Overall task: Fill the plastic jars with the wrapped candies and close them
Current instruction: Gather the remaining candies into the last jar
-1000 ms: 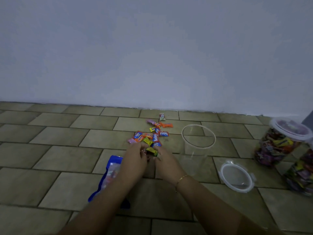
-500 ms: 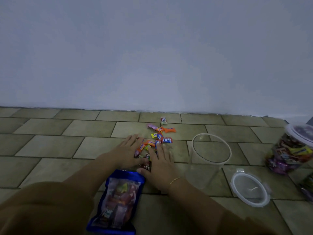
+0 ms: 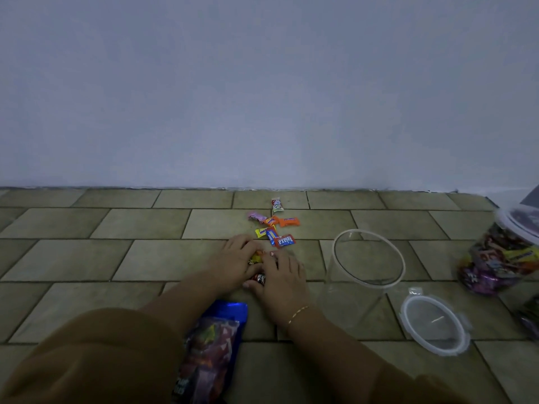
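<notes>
Both hands — left hand (image 3: pixel 233 258), right hand (image 3: pixel 281 275) — have drawn together, cupping loose candies (image 3: pixel 258 258) on the floor — next scoop bound for the empty jar (image 3: pixel 369 258).

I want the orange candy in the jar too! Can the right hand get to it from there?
Probably yes. The right hand lies on the tiles just short of the orange candy, with only a few flat candies between them and nothing tall blocking the way. The empty jar stands off to the side.
</notes>
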The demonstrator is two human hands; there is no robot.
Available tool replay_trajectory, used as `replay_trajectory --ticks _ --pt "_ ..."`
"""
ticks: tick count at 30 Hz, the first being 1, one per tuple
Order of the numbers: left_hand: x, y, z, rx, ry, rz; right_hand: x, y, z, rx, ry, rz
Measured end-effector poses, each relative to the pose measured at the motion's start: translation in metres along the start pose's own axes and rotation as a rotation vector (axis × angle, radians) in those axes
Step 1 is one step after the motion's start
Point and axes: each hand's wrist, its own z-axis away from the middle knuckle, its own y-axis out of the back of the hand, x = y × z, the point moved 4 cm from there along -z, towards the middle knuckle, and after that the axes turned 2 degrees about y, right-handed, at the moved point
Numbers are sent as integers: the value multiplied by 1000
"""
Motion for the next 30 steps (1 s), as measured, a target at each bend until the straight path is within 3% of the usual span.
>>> replay_trajectory --ticks 6,9,12,15,24,30 --pt "9 5 5 38 -2 -163 3 9 11 120 -54 120" --pt "12 4 7 2 46 -197 5 11 17 99 -20 74" --pt "19 4 9 -60 141 -218 8 12 23 -28 1 18" --pt "30 9 12 -79 205 -218 9 15 30 -1 42 45" --pt "53 22 24 -96 272 -145 7 19 59 189 114 79" --pt "70 34 25 118 279 206 12 26 88 217 203 29"
